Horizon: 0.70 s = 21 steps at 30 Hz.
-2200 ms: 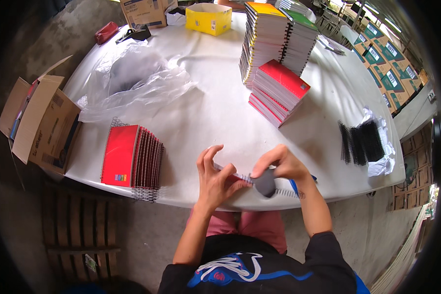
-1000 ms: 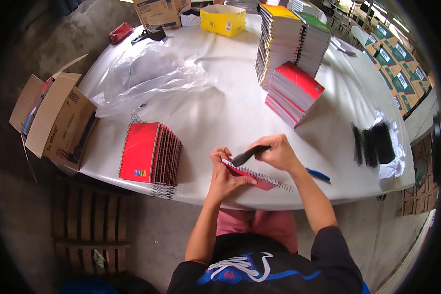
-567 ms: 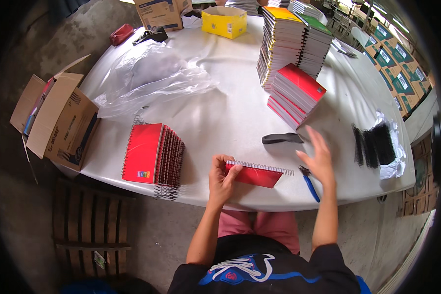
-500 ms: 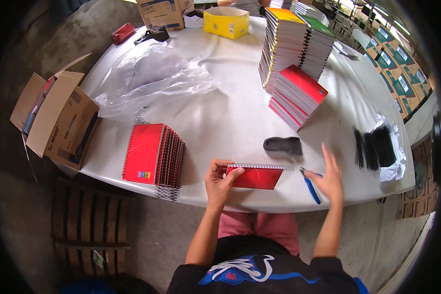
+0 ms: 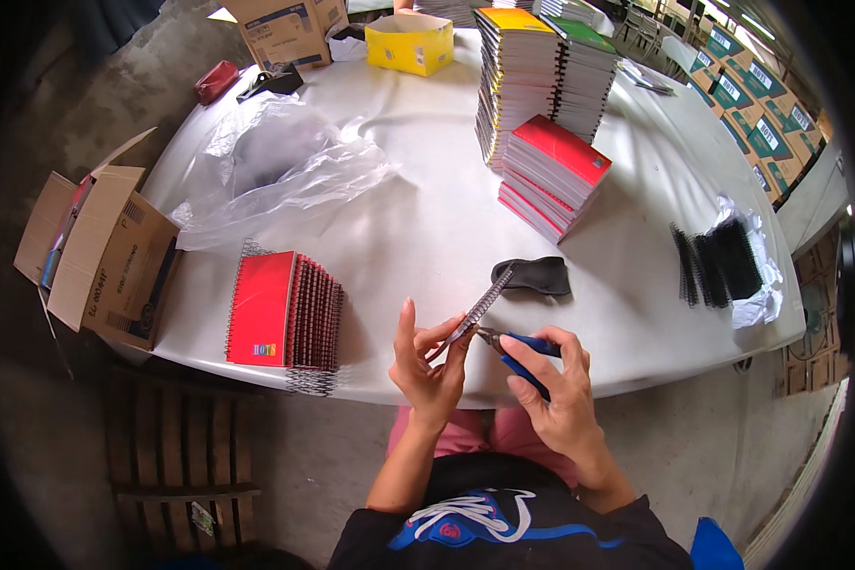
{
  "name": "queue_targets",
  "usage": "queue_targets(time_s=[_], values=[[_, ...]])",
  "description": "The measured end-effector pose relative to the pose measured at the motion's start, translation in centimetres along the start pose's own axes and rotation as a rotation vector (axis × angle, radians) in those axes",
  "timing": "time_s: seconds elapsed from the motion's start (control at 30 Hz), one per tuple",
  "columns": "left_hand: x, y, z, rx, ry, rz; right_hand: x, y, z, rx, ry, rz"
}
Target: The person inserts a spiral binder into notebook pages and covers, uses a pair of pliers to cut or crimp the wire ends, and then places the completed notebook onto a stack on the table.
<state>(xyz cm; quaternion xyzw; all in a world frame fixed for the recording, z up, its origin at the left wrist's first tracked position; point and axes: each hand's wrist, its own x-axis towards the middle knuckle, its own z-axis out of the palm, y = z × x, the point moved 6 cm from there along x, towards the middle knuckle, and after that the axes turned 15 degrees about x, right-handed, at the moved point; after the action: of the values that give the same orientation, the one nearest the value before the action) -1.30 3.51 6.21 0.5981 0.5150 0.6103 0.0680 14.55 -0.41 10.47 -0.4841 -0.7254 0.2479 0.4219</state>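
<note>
My left hand (image 5: 429, 375) pinches a spiral notebook (image 5: 458, 334), turned nearly edge-on above the table's near edge. Its wire coil (image 5: 490, 293) slants up and away from me, and its cover is mostly hidden. My right hand (image 5: 568, 394) is closed around blue-handled pliers (image 5: 534, 344). The jaws point left and lie close to the near end of the coil; I cannot tell whether they grip the wire. Just beyond the notebook rests a small dark, soft-looking object (image 5: 541, 276).
At left stands a stack of red spiral notebooks (image 5: 261, 309), beside an open carton (image 5: 128, 261). Clear plastic (image 5: 285, 180) lies farther back. Unbound red notebooks (image 5: 556, 166) lean near tall notebook stacks (image 5: 518, 85). Black coils (image 5: 731, 261) lie on paper at right. A yellow box (image 5: 408, 47) stands behind.
My right hand has picked up the pliers from the table and brought them left to the notebook. The left hand has turned the notebook from cover-up to edge-on.
</note>
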Motion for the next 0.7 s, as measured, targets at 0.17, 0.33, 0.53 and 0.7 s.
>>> queue_targets(time_s=[0.17, 0.33, 0.53, 0.7], values=[[-0.2, -0.1, -0.4, 0.039, 0.016, 0.055, 0.8, -0.5, 0.6, -0.034, -0.015, -0.074], [-0.4, 0.3, -0.6, 0.095, 0.071, 0.194, -0.4, 2.3, 2.4, 0.741, -0.240, 0.303], [-0.8, -0.5, -0.7, 0.111, 0.165, 0.138, -2.3, 3.8, 5.4, 1.411, -0.264, 0.649], [0.1, -3.3, -1.8, -0.379, 0.102, -0.479, -0.7, 5.7, -0.9, 0.269, 0.150, 0.132]])
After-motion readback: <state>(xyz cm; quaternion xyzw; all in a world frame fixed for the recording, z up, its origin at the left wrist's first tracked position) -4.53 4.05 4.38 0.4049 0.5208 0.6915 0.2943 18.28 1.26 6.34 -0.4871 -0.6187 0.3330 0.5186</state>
